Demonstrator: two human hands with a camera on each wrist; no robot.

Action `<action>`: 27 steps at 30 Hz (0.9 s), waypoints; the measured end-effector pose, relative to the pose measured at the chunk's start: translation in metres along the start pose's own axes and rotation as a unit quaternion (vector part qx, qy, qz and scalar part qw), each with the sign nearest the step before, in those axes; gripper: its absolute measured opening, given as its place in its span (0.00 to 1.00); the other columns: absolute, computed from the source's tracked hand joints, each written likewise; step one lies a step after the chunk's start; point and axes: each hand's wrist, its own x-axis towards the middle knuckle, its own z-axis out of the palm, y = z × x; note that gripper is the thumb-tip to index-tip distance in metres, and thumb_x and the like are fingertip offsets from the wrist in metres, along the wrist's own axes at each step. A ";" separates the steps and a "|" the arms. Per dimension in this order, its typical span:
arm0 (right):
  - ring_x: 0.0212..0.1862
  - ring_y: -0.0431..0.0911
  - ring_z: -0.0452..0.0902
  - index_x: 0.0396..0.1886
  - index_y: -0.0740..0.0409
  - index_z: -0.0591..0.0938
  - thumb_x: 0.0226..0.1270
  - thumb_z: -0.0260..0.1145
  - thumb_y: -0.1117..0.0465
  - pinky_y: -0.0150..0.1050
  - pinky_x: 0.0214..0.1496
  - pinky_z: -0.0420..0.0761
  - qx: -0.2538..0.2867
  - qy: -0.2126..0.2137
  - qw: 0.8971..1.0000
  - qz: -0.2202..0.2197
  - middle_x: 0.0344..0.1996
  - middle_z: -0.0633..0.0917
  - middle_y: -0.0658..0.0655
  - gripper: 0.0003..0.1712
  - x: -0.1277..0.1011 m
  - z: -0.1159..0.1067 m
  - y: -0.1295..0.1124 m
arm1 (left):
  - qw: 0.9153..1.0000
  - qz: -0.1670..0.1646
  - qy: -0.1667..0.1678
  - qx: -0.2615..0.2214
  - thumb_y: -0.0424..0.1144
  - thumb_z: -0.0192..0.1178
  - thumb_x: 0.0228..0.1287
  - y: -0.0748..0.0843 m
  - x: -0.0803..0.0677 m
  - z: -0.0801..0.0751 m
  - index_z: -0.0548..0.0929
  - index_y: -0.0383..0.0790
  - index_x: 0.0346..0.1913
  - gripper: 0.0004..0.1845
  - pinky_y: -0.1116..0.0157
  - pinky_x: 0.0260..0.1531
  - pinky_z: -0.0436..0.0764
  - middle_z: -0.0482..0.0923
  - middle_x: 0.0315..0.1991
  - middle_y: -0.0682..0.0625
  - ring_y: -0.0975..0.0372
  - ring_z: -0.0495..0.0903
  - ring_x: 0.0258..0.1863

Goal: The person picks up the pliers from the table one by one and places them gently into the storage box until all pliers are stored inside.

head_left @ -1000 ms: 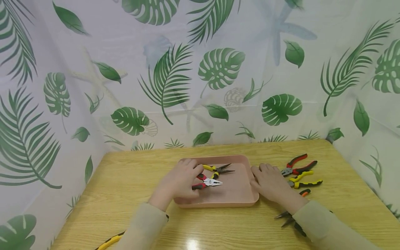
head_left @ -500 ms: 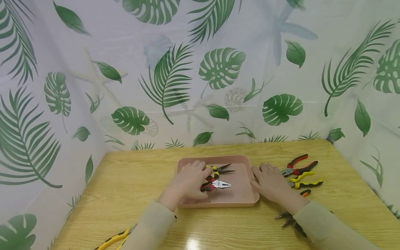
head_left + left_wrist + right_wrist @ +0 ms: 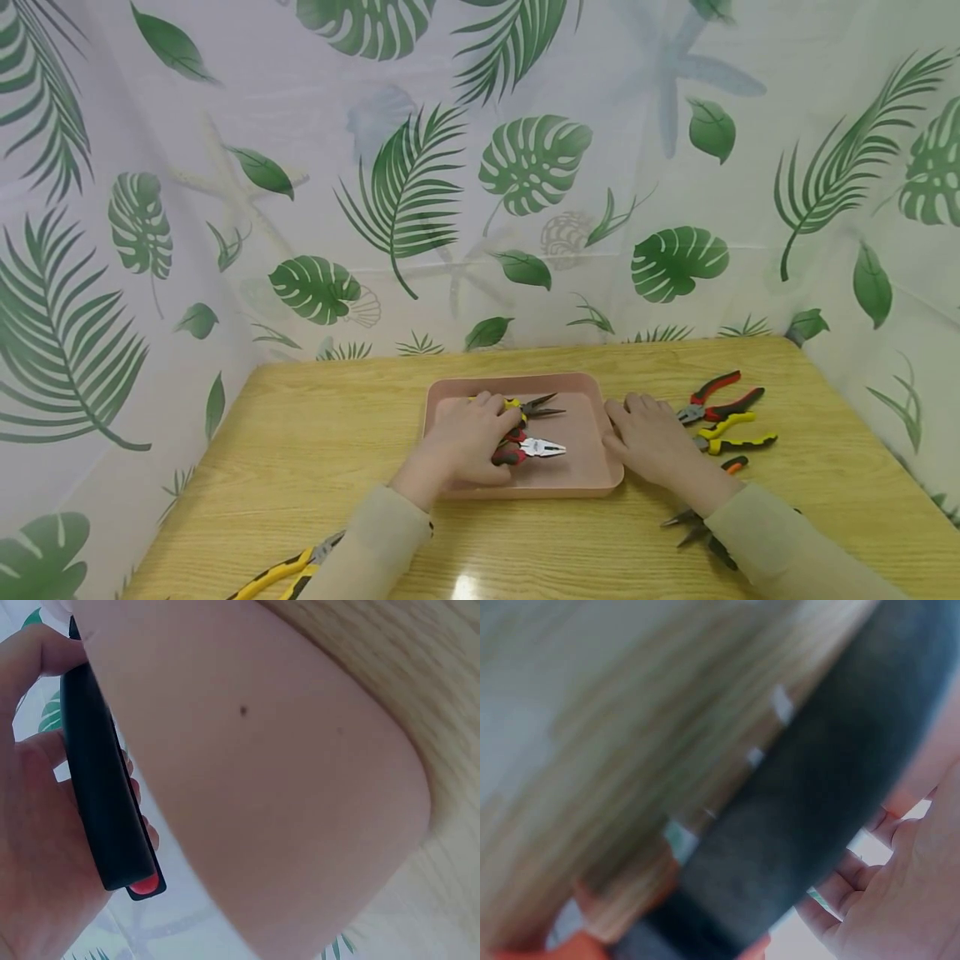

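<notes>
Right wrist blurred, pliers [image 3: 525, 451] handles hidden

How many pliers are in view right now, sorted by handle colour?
Yellow-and-black pliers: 3
Red-and-black pliers: 2
Orange-tipped pliers, partly hidden by the right sleeve: 1
Dark pliers under that sleeve: 1
Total: 7, if the last two are separate tools.
</notes>
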 end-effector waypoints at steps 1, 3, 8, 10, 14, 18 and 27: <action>0.35 0.51 0.66 0.42 0.55 0.77 0.76 0.61 0.55 0.47 0.39 0.67 0.000 0.000 1.000 0.000 0.33 0.74 0.57 0.08 0.000 0.000 0.000 | 1.000 0.003 0.001 -0.003 0.54 0.68 0.56 0.001 0.001 0.001 0.78 0.53 0.56 0.25 0.67 0.36 0.68 0.75 0.46 0.55 0.63 0.69 0.41; 0.35 0.51 0.66 0.42 0.55 0.77 0.77 0.61 0.55 0.47 0.38 0.66 -0.001 0.001 1.000 -0.001 0.33 0.74 0.57 0.08 0.000 0.001 0.000 | 1.000 0.007 0.003 -0.003 0.55 0.68 0.56 0.002 0.002 0.001 0.78 0.53 0.56 0.25 0.66 0.39 0.71 0.76 0.46 0.55 0.63 0.70 0.42; 0.35 0.51 0.66 0.41 0.55 0.77 0.77 0.61 0.55 0.46 0.38 0.66 -0.003 0.001 1.000 -0.001 0.33 0.75 0.57 0.08 0.000 0.001 0.000 | 1.000 0.000 -0.006 -0.004 0.56 0.69 0.57 0.006 0.005 0.002 0.77 0.53 0.53 0.23 0.65 0.42 0.74 0.75 0.46 0.55 0.63 0.70 0.43; 0.35 0.51 0.67 0.41 0.55 0.77 0.77 0.61 0.54 0.47 0.38 0.67 -0.003 0.002 1.000 -0.001 0.33 0.75 0.57 0.08 0.000 0.001 0.000 | 1.000 -0.004 -0.011 -0.009 0.55 0.70 0.57 0.008 0.006 0.001 0.76 0.53 0.51 0.22 0.65 0.40 0.72 0.74 0.45 0.56 0.63 0.69 0.43; 0.35 0.50 0.66 0.42 0.55 0.77 0.77 0.61 0.54 0.46 0.38 0.66 -0.003 0.000 1.000 0.001 0.33 0.75 0.57 0.08 0.001 0.001 -0.001 | 1.000 -0.012 -0.017 -0.013 0.54 0.70 0.57 0.011 0.008 0.001 0.75 0.54 0.48 0.21 0.66 0.38 0.71 0.72 0.43 0.56 0.63 0.69 0.43; 0.35 0.51 0.67 0.41 0.55 0.76 0.77 0.61 0.54 0.47 0.38 0.67 -0.003 -0.003 1.000 0.004 0.33 0.74 0.57 0.08 0.001 0.000 -0.001 | 1.000 -0.011 -0.022 -0.011 0.55 0.70 0.58 0.014 0.009 0.001 0.76 0.53 0.52 0.23 0.64 0.45 0.76 0.75 0.48 0.55 0.63 0.72 0.49; 0.34 0.51 0.66 0.41 0.55 0.76 0.77 0.60 0.55 0.47 0.38 0.67 -0.005 0.001 1.000 -0.001 0.32 0.74 0.57 0.08 0.000 0.001 -0.001 | 0.999 -0.012 -0.036 -0.010 0.56 0.70 0.60 0.019 0.011 0.001 0.78 0.53 0.59 0.26 0.60 0.55 0.79 0.76 0.55 0.54 0.61 0.74 0.57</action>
